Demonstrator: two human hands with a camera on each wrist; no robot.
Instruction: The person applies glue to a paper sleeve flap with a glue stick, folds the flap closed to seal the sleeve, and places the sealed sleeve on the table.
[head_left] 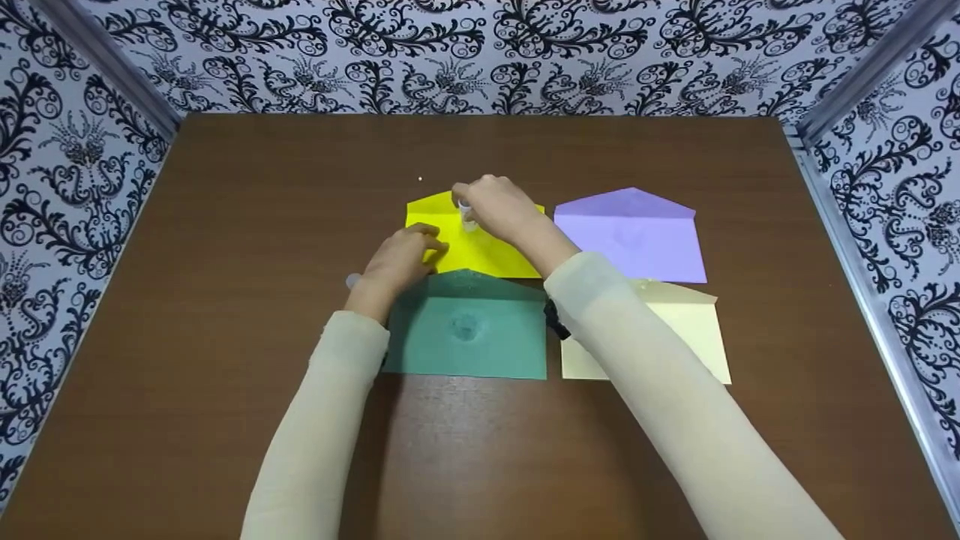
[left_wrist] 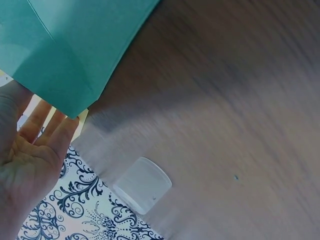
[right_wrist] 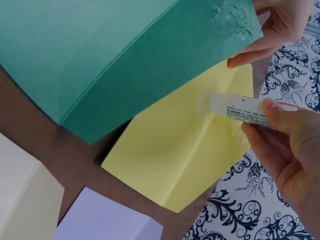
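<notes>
My right hand (head_left: 502, 210) grips a white glue stick (right_wrist: 240, 107) between thumb and fingers. The stick's end meets the yellow envelope (head_left: 495, 255) below its flap crease, as the right wrist view shows. Smears of glue lie on that flap. On the yellow envelope's left side, my left hand (head_left: 397, 259) rests its fingertips, palm empty and fingers extended in the left wrist view. Just nearer me lies a green envelope (head_left: 502, 337), flap unfolded, with glue smeared at the flap's tip and a round damp-looking spot on its body.
A purple envelope (head_left: 637, 240) lies to the right, flap unfolded. Under my right forearm is a cream envelope (head_left: 682, 315), partly covered. A translucent cap (left_wrist: 142, 185) sits on the brown table (head_left: 247, 225) left of my left wrist. Patterned panels (head_left: 420, 67) border the table.
</notes>
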